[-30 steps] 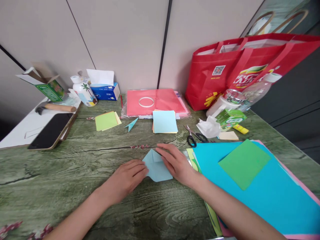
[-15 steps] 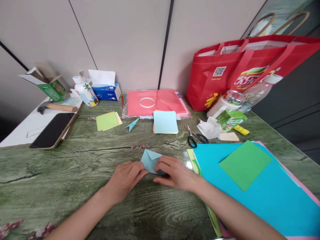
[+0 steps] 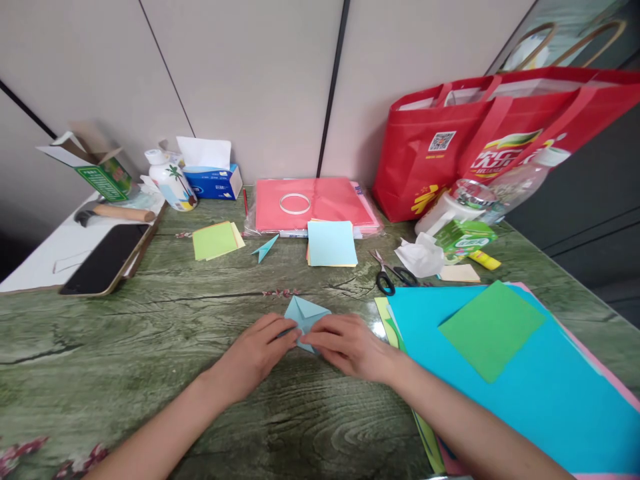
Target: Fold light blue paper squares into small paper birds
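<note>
A piece of folded light-blue paper (image 3: 306, 313) lies on the wood-patterned table between my hands, its upper flaps creased to a point. My left hand (image 3: 263, 350) pinches its left lower edge, thumb and fingers closed. From the other side my right hand (image 3: 345, 343) has its fingertips closed on the lower edge, close to my left thumb. My fingers cover much of the lower part of the paper. Beyond it lie a small folded blue paper shape (image 3: 265, 249) and a stack of light-blue square paper (image 3: 333, 244).
Scissors (image 3: 386, 275) lie right of the stack, near a crumpled tissue (image 3: 420, 255). Large blue sheets (image 3: 450, 400) with a green square (image 3: 493, 331) cover the right side. Yellow-green paper (image 3: 214, 241), a phone (image 3: 106, 260) and a hammer (image 3: 123, 213) are at left; a red bag (image 3: 425, 153) stands behind.
My right hand's fingers have moved left along the paper's lower edge, nearer my left hand. The paper has turned slightly and its lower part is now being gathered between both hands.
</note>
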The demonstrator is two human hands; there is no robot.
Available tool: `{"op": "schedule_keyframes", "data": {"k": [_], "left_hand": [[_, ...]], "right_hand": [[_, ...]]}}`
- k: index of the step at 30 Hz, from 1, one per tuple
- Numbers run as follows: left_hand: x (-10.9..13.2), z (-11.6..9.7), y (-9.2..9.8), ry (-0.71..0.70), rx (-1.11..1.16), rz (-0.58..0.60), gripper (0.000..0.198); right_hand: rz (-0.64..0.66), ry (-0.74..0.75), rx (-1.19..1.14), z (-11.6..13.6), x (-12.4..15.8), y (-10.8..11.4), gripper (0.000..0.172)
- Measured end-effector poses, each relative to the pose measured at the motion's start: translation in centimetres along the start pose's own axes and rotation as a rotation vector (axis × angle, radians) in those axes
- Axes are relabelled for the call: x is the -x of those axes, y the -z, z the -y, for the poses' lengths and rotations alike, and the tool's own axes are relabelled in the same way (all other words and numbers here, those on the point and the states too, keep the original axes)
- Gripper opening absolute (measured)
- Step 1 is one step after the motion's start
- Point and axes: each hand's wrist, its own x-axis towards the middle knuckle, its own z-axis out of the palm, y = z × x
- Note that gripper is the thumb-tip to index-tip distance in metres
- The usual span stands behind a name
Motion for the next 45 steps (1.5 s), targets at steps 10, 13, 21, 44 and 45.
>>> {"op": "schedule_keyframes", "data": {"k": [10, 13, 21, 44, 45], "left_hand": [[0.6, 0.0, -0.3, -0.012, -0.076, -0.057, 0.021], [0.5, -0.1, 0.2, -0.021, -0.100, 0.003, 0.015], [-0.1, 0.0, 0.8, -0.039, -0.152, 0.071, 0.019], [0.1, 1.0, -0.1, 0.179, 0.170, -0.099, 0.035], [0.1, 1.0, -0.2, 0.171, 0.160, -0.102, 0.035]], "right_hand": [[0.053, -0.003, 0.080, 0.4, -0.3, 0.1, 0.023], [0.048, -0.017, 0.071, 0.3, -0.2, 0.1, 0.022], [0.051, -0.007, 0.050, 0.2, -0.1, 0.1, 0.021], [-0.017, 0.081, 0.024, 0.2, -0.1, -0.3, 0.023], [-0.017, 0.082, 0.026, 0.2, -0.1, -0.4, 0.023]]}}
